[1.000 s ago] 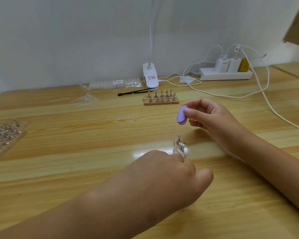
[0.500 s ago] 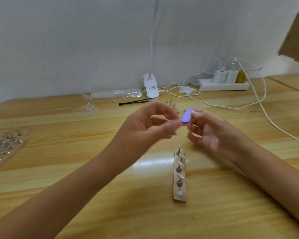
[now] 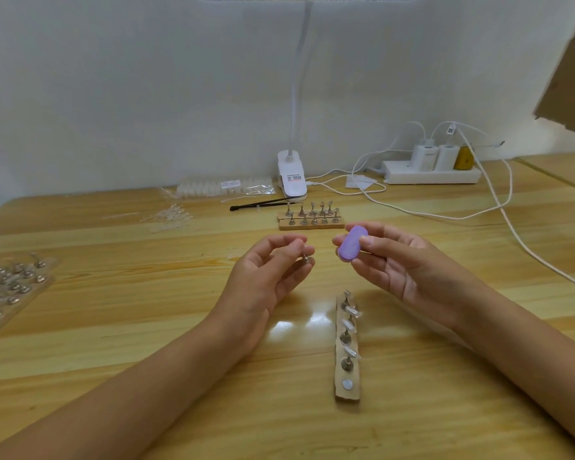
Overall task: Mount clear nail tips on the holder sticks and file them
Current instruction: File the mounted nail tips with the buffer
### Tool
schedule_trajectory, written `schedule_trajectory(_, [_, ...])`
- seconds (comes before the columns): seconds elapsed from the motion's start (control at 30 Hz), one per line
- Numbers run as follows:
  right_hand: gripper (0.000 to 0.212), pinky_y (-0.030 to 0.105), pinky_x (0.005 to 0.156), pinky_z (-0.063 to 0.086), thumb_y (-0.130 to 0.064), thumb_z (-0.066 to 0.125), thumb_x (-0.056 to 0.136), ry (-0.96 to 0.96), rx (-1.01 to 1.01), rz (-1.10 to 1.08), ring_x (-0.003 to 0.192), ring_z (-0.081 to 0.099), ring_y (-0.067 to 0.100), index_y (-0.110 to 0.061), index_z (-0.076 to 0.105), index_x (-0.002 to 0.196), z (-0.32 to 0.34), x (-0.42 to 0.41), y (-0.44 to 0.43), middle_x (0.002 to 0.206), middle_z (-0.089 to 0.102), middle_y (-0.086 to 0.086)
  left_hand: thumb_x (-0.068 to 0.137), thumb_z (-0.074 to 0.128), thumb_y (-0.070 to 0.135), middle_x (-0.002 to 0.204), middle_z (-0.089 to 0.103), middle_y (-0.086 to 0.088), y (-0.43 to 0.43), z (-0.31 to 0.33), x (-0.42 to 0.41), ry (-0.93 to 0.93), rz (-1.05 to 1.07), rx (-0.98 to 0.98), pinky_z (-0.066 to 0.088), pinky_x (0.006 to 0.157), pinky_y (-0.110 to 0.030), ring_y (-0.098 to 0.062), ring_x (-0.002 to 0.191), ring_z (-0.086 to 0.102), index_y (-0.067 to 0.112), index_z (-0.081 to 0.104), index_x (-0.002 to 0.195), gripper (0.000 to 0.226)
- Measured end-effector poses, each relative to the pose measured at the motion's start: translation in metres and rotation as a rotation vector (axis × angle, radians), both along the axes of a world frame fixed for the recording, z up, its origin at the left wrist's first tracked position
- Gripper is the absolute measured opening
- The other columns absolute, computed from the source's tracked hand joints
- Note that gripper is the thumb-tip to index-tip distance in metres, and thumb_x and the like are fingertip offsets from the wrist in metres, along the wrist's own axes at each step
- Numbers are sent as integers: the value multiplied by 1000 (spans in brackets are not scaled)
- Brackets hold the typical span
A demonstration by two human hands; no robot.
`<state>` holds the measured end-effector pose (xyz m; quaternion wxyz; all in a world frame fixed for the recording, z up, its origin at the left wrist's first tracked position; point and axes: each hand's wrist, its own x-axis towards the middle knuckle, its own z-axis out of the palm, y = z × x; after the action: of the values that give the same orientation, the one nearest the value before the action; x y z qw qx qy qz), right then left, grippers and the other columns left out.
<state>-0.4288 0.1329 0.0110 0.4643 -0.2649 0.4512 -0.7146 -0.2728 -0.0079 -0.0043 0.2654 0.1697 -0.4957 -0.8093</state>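
Pinching holder stick (image 3: pixel 305 259) — left hand (image 3: pixel 263 280), fingers curled | right hand (image 3: pixel 405 265) grips purple file (image 3: pixel 352 244) | both raised over table (image 3: pixel 113 330)

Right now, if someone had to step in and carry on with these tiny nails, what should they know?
Left hand pinches one holder stick, raised above the table; whether a tip sits on it is too small to tell.
Right hand grips the purple file beside it, not touching.
Near wooden strip: sticks stand on it, some carrying clear tips; its nearest spot is empty.
Far wooden block: its sticks look bare. Loose tips lie far left.
Left: file the held one, put it back, then probably mount the rest.
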Motion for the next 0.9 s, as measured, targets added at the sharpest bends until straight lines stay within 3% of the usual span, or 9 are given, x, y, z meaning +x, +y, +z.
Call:
schedule_trajectory(0.07, [36, 20, 70, 58, -10, 69, 84, -6, -7, 21, 94, 72, 17, -6, 61, 118, 0, 1, -1, 119, 69, 19, 74, 73, 21, 100, 72, -1, 1, -2, 0, -6, -20, -41, 55, 78, -20, -16, 97, 70, 24, 78, 89, 16])
schedule_trajectory(0.13, [38, 22, 73, 58, -12, 67, 83, -8, -16, 38, 98, 71, 19, -5, 60, 120, -1, 1, 0, 119, 68, 21, 70, 75, 19, 110, 69, 2, 1, -3, -1, -8, -18, -77, 54, 81, -20, -13, 105, 68, 26, 77, 99, 30])
schedule_trajectory(0.2, [37, 23, 74, 58, -12, 64, 81, -9, -24, 49, 98, 70, 20, -5, 60, 118, -1, 1, 0, 119, 68, 21, 69, 76, 17, 119, 69, 0, 2, -4, -2, 5, -30, -70, 53, 85, -18, -11, 110, 67, 20, 74, 110, 41])
schedule_trajectory(0.3, [36, 23, 77, 58, -12, 66, 81, -9, -46, 51, 98, 70, 20, -6, 58, 115, -2, 3, 0, 120, 67, 22, 70, 76, 16, 127, 67, -9, 3, -4, -4, 9, -63, -26, 52, 90, -16, -14, 119, 64, 13, 79, 102, 32])
schedule_trajectory(0.53, [29, 23, 78, 58, -14, 68, 82, 22, -6, 64, 97, 70, 21, -11, 59, 109, -1, 6, 0, 110, 69, 19, 75, 74, 15, 110, 74, -8, 0, -6, -5, 51, -140, 103, 54, 84, -17, -13, 105, 69, 15, 78, 102, 27])
schedule_trajectory(0.67, [32, 21, 66, 57, -28, 65, 82, 201, 107, 0, 83, 69, 16, -9, 70, 108, -3, 12, -3, 94, 73, 13, 73, 75, 15, 107, 74, -7, 0, -5, -6, 33, -131, 101, 54, 81, -16, -12, 102, 70, 14, 77, 104, 31])
schedule_trajectory(0.9, [33, 20, 68, 55, -37, 69, 77, 420, 73, -17, 75, 65, 10, -25, 71, 107, -3, 20, -1, 92, 73, 5, 73, 73, 18, 104, 75, -6, 5, -7, -7, 37, -144, 16, 53, 85, -16, -10, 99, 70, 14, 77, 98, 25])
